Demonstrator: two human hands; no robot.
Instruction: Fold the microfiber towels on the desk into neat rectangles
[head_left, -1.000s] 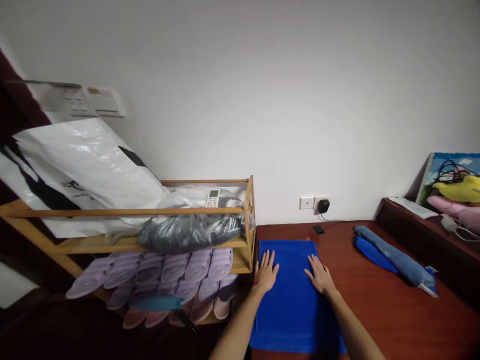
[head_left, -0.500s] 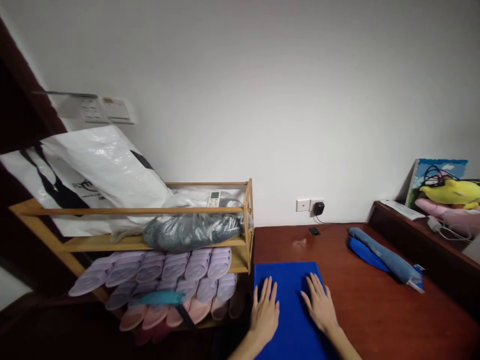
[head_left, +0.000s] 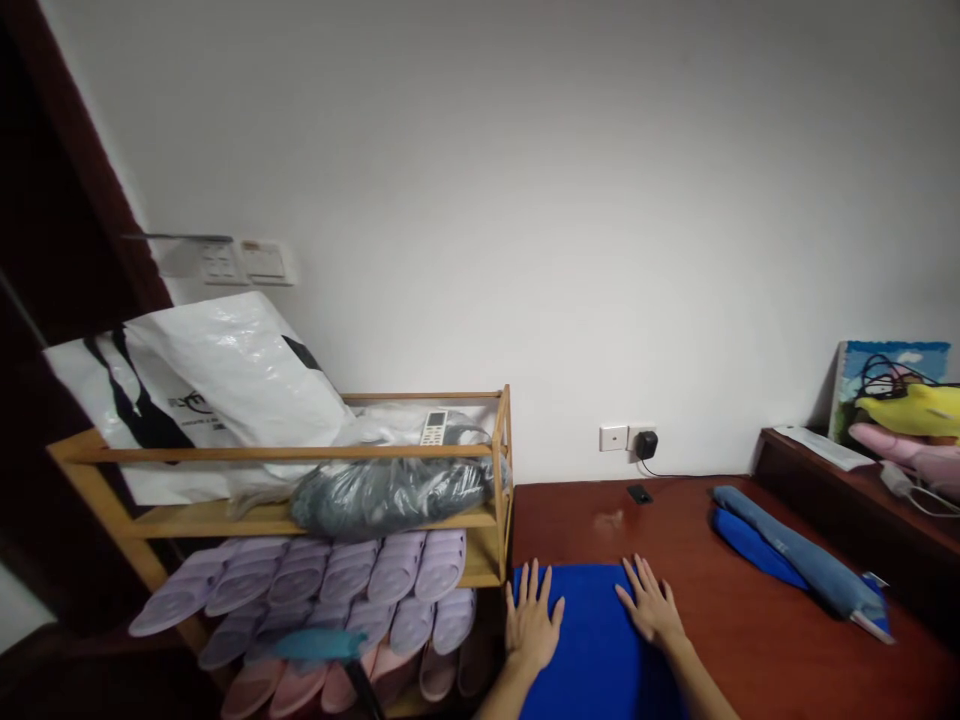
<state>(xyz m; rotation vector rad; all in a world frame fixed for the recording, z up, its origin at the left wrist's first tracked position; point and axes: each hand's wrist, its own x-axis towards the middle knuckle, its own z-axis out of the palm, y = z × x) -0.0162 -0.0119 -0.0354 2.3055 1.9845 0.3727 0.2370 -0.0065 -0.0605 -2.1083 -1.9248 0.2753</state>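
A flat blue cloth (head_left: 589, 640) lies on the reddish-brown wooden tabletop (head_left: 559, 515); its near end runs out of the bottom of the view. My left hand (head_left: 532, 625) rests palm down on its left edge near the far corner, fingers spread. Across from it, my right hand (head_left: 651, 605) lies flat over the right edge, fingers also apart. Neither hand grips anything. Farther right, a long folded blue-grey bundle (head_left: 802, 555) lies on the table with a brighter blue piece beside it.
On the left, a wooden rack (head_left: 420, 452) holds a white bag (head_left: 247, 390), a plastic-wrapped bundle (head_left: 397, 495), a remote (head_left: 434, 428) and several slippers (head_left: 395, 572). A black plug (head_left: 646, 445) sits in the wall socket. A raised ledge (head_left: 817, 470) carries a yellow plush toy (head_left: 911, 408).
Both hands have slid forward along the cloth's side edges to near its far corners. The view has tilted, so the rack and table appear lower.
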